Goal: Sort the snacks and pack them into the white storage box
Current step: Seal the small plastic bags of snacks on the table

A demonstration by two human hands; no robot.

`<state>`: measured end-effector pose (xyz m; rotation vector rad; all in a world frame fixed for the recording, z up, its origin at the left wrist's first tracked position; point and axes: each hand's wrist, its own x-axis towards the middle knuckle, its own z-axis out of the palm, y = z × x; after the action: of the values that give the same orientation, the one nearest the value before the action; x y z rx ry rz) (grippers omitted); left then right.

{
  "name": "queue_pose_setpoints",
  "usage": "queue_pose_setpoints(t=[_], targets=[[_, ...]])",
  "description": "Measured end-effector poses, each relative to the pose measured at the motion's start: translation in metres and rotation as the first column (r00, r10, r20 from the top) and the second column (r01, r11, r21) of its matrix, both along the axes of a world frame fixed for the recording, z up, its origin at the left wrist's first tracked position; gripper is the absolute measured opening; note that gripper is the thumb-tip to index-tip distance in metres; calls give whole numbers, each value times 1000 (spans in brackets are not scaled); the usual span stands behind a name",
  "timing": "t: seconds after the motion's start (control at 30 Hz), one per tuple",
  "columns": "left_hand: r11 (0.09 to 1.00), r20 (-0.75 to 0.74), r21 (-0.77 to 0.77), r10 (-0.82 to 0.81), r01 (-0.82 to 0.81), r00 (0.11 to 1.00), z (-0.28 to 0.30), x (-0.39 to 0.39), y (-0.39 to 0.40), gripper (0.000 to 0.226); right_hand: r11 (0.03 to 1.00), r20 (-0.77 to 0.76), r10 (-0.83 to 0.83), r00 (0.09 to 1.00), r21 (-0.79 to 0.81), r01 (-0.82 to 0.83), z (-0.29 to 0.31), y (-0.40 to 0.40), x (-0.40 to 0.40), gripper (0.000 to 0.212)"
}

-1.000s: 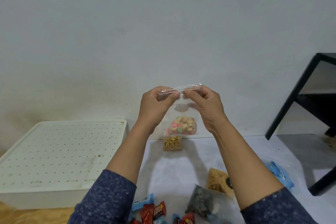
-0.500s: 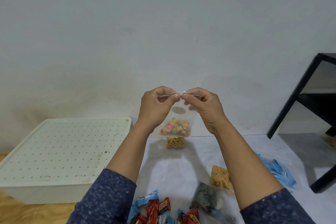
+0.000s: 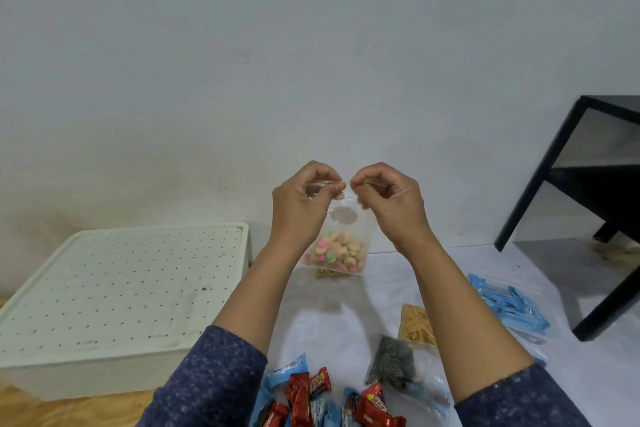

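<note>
Both hands hold up a clear zip bag of small coloured biscuits (image 3: 337, 251) in front of the wall. My left hand (image 3: 301, 208) pinches the left part of the bag's top strip. My right hand (image 3: 391, 204) pinches the right part, and the fingertips nearly meet in the middle. The biscuits sit in the bottom of the hanging bag. The white storage box (image 3: 114, 295) stands on the left with its perforated lid on.
On the white surface lie red and blue candy bars (image 3: 311, 395), a bag of dark swirl biscuits (image 3: 393, 362), a bag of yellow sticks (image 3: 417, 324), blue wrapped packets (image 3: 509, 305) and a small nut bag (image 3: 325, 274) behind the held one. A black table frame (image 3: 568, 184) stands at right.
My fingertips have slid inward along the bag's top strip until they almost touch. The bag has come lower and hangs tilted. The camera view has dipped slightly.
</note>
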<state>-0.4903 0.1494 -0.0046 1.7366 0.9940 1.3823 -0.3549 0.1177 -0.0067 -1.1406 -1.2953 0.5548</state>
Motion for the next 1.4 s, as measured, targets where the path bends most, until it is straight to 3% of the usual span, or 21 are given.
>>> queue_pose_setpoints(t=[0.27,0.47,0.57,0.67,0.77,0.83,1.03,1.23,1.4], targets=[[999,23,6,-39,39,999,-5,-7,0,13,992,101,-119,988,57,114,-7,-8,-9,34],[996,44,-8,-86,87,995,-13,-4,3,12,988,27,-154,988,-11,155,-10,-17,-11,16],[995,90,-51,-87,91,992,-21,1,4,27,990,51,-137,989,-16,138,-15,-23,-4,44],[990,191,-128,-40,65,981,-27,11,11,31,996,190,-22,981,-86,39,-23,-29,8,69],[978,200,-174,-81,116,976,-37,26,18,32,980,335,36,942,-197,33,-37,-23,26,53],[960,192,-216,-137,178,972,-48,38,23,34,965,320,42,947,-258,44,-47,-15,41,41],[913,-53,-297,-310,282,949,-95,73,44,20,931,148,43,988,-364,14,-85,19,98,34],[946,-311,-325,-120,13,943,-153,130,77,26,873,238,80,968,-485,48,-144,74,153,31],[939,-564,-331,-121,-90,817,-195,159,110,26,811,310,157,938,-583,57,-184,114,180,29]])
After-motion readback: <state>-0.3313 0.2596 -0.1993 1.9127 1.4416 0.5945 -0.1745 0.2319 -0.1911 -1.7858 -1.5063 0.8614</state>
